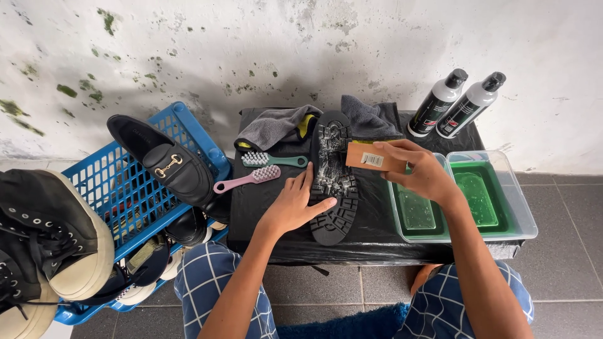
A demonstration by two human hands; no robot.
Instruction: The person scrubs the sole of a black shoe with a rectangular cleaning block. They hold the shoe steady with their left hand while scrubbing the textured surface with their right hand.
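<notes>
Knees: my legs in checked blue trousers [213, 289] frame the near edge, grey floor tiles [326, 289] between them.
Left hand: my left hand [292, 207] lies flat against the side of the upturned shoe [333, 179], fingers spread, steadying it rather than gripping it.
Shoe: it lies sole-up on the black-covered table [377, 232], between my hands.
Right hand: my right hand [424, 169] is clasped round a wooden-backed brush [372, 158], held at the sole's upper half.
Progress: white lather shows on the front treads; the heel lugs look dry, so I judge the scrubbing partly done.
Tub: a clear tray with green water [477, 201] sits just right.
Spare brushes: a pink brush [248, 178] and a teal brush [270, 159] lie unused.
Far: grey cloths [276, 125], two bottles [452, 103].
Left side: a blue crate [125, 188] holds a black loafer [164, 162].
</notes>
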